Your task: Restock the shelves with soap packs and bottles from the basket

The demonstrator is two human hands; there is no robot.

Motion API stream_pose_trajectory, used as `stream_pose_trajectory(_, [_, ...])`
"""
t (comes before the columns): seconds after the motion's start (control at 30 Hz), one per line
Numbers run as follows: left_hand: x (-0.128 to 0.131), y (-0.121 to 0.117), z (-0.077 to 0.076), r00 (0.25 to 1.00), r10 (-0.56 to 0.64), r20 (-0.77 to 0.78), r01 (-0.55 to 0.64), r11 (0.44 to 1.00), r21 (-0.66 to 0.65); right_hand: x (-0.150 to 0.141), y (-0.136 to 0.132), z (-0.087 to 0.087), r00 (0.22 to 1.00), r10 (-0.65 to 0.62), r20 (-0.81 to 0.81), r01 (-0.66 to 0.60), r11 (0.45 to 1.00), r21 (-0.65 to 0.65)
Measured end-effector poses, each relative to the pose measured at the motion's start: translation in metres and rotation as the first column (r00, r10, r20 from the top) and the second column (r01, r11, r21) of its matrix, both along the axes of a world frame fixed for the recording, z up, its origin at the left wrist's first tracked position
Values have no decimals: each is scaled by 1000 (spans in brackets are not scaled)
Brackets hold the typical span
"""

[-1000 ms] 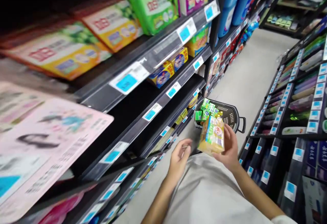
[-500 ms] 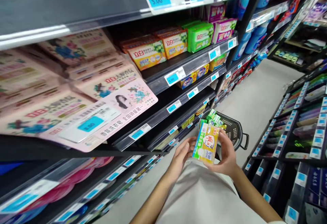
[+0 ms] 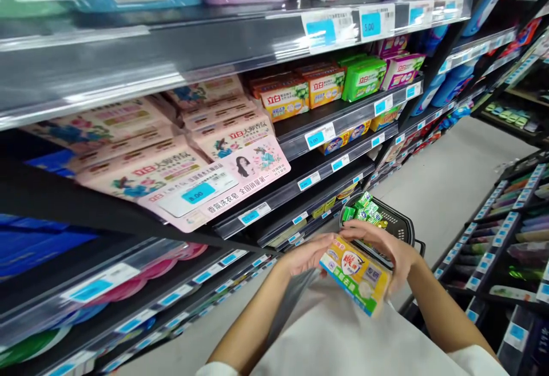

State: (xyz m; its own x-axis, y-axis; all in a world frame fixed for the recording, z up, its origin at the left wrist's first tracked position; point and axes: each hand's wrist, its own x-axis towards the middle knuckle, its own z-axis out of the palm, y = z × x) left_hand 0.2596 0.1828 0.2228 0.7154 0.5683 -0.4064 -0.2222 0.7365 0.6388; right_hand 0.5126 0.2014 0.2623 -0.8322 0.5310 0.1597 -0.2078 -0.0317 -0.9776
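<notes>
A yellow, green and blue pack of laundry soap is held in front of my white shirt, its printed face up and tilted down to the right. My left hand grips its left end, fingers partly behind the pack. Around the far edge and right end curls my right hand, thumb side toward the pack. Just beyond my hands stands a black shopping basket with several green packets in it.
Shelves line the left side, with pink soap packs, orange soap packs and green soap packs. A pink price card juts out from the shelf edge. Another rack borders the aisle floor on the right.
The soap pack has been turned between my hands, from nearly upright to lying sideways, and moved slightly nearer. My right hand has shifted over its far side. The view has swung left and up.
</notes>
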Motion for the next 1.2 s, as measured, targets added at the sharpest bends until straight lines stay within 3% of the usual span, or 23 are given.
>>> stream_pose_trajectory(0.17, [6,4,4,998,-47,53,45,999,25,-9,20,2,979,122,-164,-141,984,-110])
stream_pose_trajectory(0.4, [13,12,7,973,-183,140,200,972,-121,-4,48,4,943,284,-174,-303,948,-98])
stream_pose_trajectory(0.6, [19,13,12,973,-139,187,157,984,-88,-2,66,1,926,355,-131,-369,924,-98])
stream_pose_trajectory(0.83, [16,11,13,989,-57,135,62,998,-32,-10,80,-1,897,430,-102,-440,890,-117])
stream_pose_trajectory(1.1, [17,13,14,995,78,65,-70,989,-127,-16,77,-5,933,310,-184,-358,859,-367])
stream_pose_trajectory(1.2, [15,15,17,984,168,54,-160,980,-120,-15,72,-4,963,198,-183,-254,896,-364])
